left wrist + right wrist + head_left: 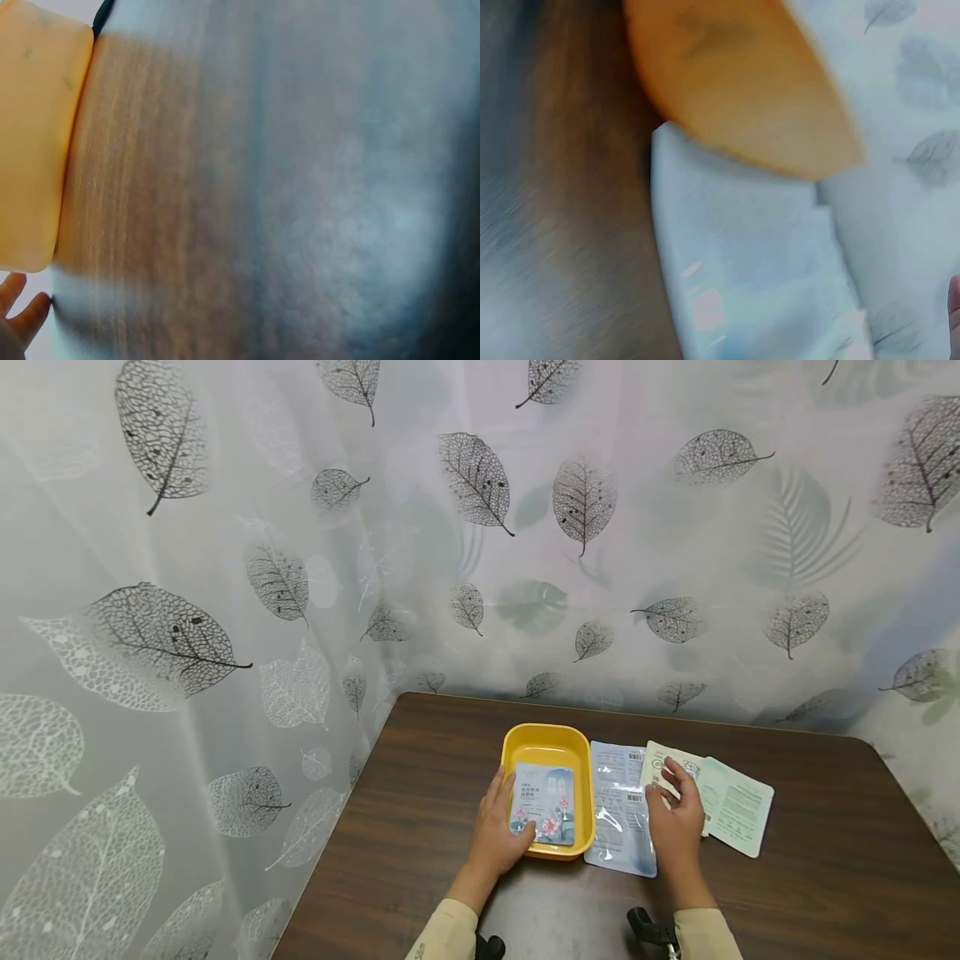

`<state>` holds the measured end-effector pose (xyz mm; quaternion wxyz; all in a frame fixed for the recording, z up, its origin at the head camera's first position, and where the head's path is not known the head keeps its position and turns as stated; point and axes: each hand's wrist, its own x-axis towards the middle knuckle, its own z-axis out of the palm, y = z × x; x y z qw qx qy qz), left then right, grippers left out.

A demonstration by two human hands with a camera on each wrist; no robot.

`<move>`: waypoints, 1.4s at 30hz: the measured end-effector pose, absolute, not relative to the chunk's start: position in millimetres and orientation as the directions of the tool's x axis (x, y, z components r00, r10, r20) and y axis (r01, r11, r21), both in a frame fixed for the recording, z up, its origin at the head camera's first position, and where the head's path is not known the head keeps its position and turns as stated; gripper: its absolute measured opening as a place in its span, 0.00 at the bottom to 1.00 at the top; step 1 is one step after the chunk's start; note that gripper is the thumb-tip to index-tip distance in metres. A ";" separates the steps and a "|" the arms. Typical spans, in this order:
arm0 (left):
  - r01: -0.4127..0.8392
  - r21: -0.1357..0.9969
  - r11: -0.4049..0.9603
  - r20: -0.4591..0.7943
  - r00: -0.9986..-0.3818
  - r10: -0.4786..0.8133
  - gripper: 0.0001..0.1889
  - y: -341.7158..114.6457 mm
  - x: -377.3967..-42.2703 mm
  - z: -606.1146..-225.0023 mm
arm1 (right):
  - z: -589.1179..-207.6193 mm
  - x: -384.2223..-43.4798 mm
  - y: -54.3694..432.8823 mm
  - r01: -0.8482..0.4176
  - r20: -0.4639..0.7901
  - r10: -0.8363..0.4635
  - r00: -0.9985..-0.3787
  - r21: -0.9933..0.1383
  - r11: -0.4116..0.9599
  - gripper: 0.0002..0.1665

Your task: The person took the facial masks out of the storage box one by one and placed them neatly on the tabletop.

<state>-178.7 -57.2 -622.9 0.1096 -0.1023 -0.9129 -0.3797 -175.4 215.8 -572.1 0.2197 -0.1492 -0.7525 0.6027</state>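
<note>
A yellow plastic tray (pixel 545 750) holds a flat pale-blue sachet (pixel 543 802) printed with pink flowers. My left hand (pixel 497 827) lies at the tray's near left side, its fingers along the left rim and its thumb over the sachet's lower edge. To the right, my right hand (pixel 677 818) hovers with loosely bent fingers and nothing visible in its grasp. Beside and partly beneath it are a silvery-blue sachet (pixel 618 810), a cream sachet (pixel 667 756) and a light-green sachet (pixel 738 808), overlapping. The right wrist view shows the blue sachet (pixel 735 225) blurred against the tray (pixel 742 82).
The brown wood-grain table (pixel 420 777) reaches back to a leaf-patterned curtain (pixel 540 568), which also hangs along the left side. Dark wrist mounts (pixel 649 927) show below the sleeves.
</note>
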 end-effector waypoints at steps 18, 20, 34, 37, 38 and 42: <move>0.282 0.665 0.691 0.284 -0.952 0.114 0.44 -59.5 -178.0 -622.6 | -525.4 -196.3 151.1 -0.255 0.292 0.258 -0.921 -0.952 0.169 0.35; 0.287 0.663 0.691 0.292 -0.950 0.114 0.44 -59.5 -178.0 -622.4 | -528.9 -198.8 143.5 -0.244 0.274 0.233 -0.933 -0.958 0.151 0.36; 0.291 0.658 0.694 0.302 -0.947 0.111 0.44 -58.6 -179.6 -622.1 | -563.5 -206.4 112.7 -0.149 0.167 0.138 -0.976 -0.980 0.135 0.39; 0.299 0.651 0.697 0.314 -0.943 0.111 0.44 -58.4 -179.5 -621.6 | -570.3 -209.8 109.8 -0.100 0.118 0.140 -0.983 -0.987 0.129 0.40; 0.304 0.652 0.695 0.321 -0.941 0.110 0.44 -58.3 -179.4 -621.4 | -572.6 -211.1 109.0 -0.080 0.097 0.140 -0.985 -0.989 0.127 0.40; 0.312 0.648 0.695 0.333 -0.937 0.109 0.44 -58.1 -179.5 -620.8 | -576.8 -213.5 105.5 0.000 0.016 0.140 -0.990 -0.994 0.113 0.42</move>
